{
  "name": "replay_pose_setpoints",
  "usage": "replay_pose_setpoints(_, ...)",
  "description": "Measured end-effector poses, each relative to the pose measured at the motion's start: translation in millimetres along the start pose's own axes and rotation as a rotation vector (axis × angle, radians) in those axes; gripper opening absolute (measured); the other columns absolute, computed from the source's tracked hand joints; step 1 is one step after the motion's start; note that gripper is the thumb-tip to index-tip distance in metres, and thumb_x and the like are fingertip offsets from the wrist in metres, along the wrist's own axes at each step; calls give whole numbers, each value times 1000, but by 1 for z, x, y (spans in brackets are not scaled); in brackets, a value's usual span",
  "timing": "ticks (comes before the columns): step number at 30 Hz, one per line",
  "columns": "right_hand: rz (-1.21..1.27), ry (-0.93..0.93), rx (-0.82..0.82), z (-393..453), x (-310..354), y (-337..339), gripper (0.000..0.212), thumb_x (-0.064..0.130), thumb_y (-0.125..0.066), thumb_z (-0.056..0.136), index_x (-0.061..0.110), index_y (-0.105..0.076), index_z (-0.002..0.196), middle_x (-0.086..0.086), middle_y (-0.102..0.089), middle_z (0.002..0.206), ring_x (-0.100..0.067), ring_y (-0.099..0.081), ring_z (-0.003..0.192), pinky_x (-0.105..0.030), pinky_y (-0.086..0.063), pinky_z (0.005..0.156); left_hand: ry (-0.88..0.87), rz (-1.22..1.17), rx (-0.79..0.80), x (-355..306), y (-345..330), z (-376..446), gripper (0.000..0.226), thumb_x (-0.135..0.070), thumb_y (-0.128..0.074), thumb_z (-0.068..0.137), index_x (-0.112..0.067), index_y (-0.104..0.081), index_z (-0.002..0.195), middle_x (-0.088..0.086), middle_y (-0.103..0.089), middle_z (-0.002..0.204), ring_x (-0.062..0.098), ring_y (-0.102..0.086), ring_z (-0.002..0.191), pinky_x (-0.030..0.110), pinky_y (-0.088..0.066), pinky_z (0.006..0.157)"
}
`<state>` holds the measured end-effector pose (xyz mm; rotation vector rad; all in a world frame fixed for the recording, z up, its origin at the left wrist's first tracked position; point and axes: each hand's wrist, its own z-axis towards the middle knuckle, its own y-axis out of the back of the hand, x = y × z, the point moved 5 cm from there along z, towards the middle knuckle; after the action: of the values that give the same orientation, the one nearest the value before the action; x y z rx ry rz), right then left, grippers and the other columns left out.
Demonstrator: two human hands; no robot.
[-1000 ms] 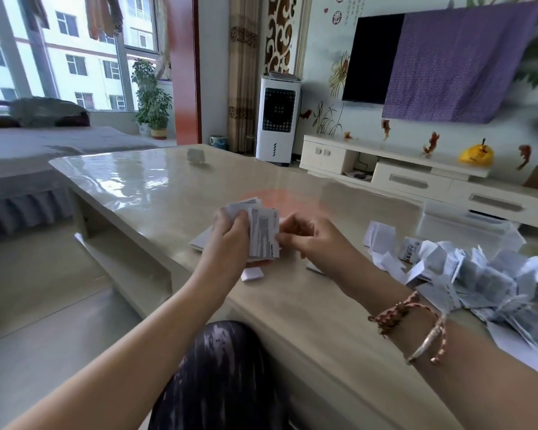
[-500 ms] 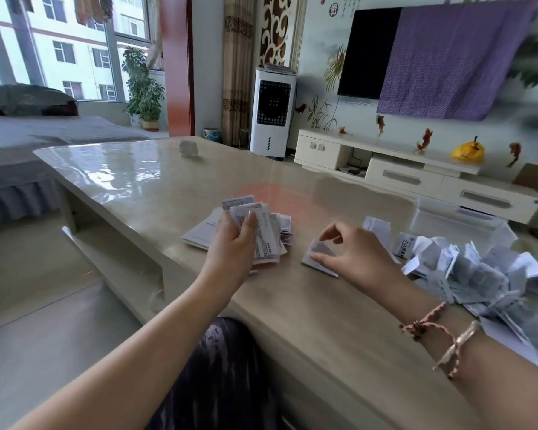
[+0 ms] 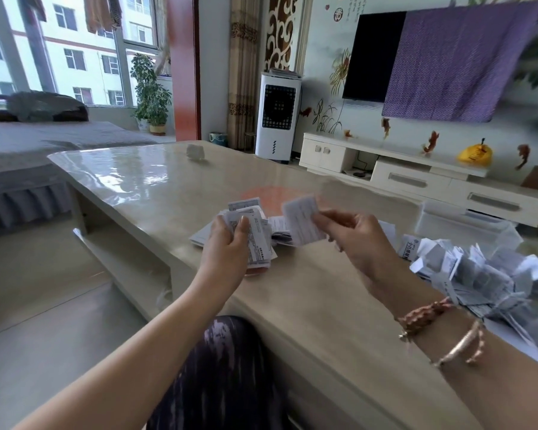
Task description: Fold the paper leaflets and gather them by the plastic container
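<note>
Paper, thin and limp, was judged best pinched at an edge. One leaflet point(image 3: 302, 219) was pinched by the right hand point(image 3: 356, 235) above the table point(image 3: 156, 184); a stack point(image 3: 255, 234) was gripped by the left hand point(image 3: 227, 246). Folded leaflets point(image 3: 479, 271) were heaped beside the container point(image 3: 460, 225).

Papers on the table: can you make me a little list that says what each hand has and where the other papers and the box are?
left hand: grips a stack of folded papers above the table
right hand: pinches a single paper, lifted off the table
loose pile: crumpled papers on the table at the right
plastic box: clear, just behind the loose pile
flat papers: lying under the left hand's stack
small white thing: alone at the far side of the table
</note>
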<state>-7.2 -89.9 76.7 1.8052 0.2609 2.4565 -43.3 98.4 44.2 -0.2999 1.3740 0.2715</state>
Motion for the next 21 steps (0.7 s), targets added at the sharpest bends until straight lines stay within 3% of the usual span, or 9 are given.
replay_pose_setpoints(1, 127, -48, 71, -2, 5, -9, 7, 14, -69, 85, 19, -72, 81, 13, -63, 62, 2, -48, 51, -14, -37, 55, -4, 3, -7, -1, 1, 0, 18, -30, -44, 100, -12, -46, 103, 16, -63, 99, 32, -67, 86, 57, -56, 71)
replay_pose_setpoints(3, 146, -68, 185, -5, 13, -27, 2, 10, -71, 82, 10, -71, 83, 7, -64, 64, 2, -52, 51, -12, -39, 53, 1, -26, 8, -2, -1, -1, 24, -30, -43, 101, -8, -45, 110, 21, -62, 103, 30, -68, 80, 52, -58, 62)
replay_pose_setpoints(7, 50, -100, 127, -2, 10, -52, 16, 11, -77, 77, 2, -65, 81, -4, -66, 70, 2, -56, 47, -11, -42, 47, 8, -135, 20, -6, 1, -4, 30, -33, -36, 102, -7, -43, 118, 14, -62, 96, 13, -68, 61, 30, -56, 46)
replay_pose_setpoints(12, 5, -34, 130, 8, 9, -83, 20, 13, -79, 76, 2, -63, 76, -11, -69, 72, -11, -65, 53, -20, -50, 51, -21, -113, -10, -10, 15, 7, 44, -41, -41, 99, -1, -45, 119, 24, -63, 108, 32, -69, 86, 41, -60, 60)
replay_pose_setpoints(14, -66, 16, 142, 11, 14, -91, 20, 15, -78, 77, 4, -63, 73, -10, -70, 72, -14, -65, 54, -26, -54, 55, -13, -89, -13, -8, 21, 14, 34, -33, -46, 99, -3, -45, 114, 24, -62, 107, 34, -68, 87, 48, -59, 67)
replay_pose_setpoints(17, -176, 63, 110, 29, 15, -85, 13, 19, -74, 82, 9, -67, 80, -4, -69, 76, -7, -60, 51, -20, -50, 51, 37, -100, -46, -3, 34, 26, 12, -27, -43, 101, -16, -45, 96, 17, -60, 100, 27, -66, 80, 48, -59, 68)
replay_pose_setpoints(19, -263, 89, 74, 50, 13, -75, 11, 22, -73, 83, 14, -67, 87, 1, -67, 80, -8, -60, 66, -18, -49, 60, 49, -79, -83, -1, 43, 34, 13, -27, -44, 101, -16, -44, 95, 20, -59, 105, 30, -66, 83, 52, -58, 69)
replay_pose_setpoints(21, -378, 58, 131, 70, 7, -72, 23, 27, -74, 81, 15, -65, 98, 2, -65, 89, -11, -61, 82, -23, -51, 74, 59, -73, -118, 2, 50, 41, 16, -28, -44, 101, -12, -43, 102, 20, -59, 103, 29, -67, 78, 49, -59, 62)
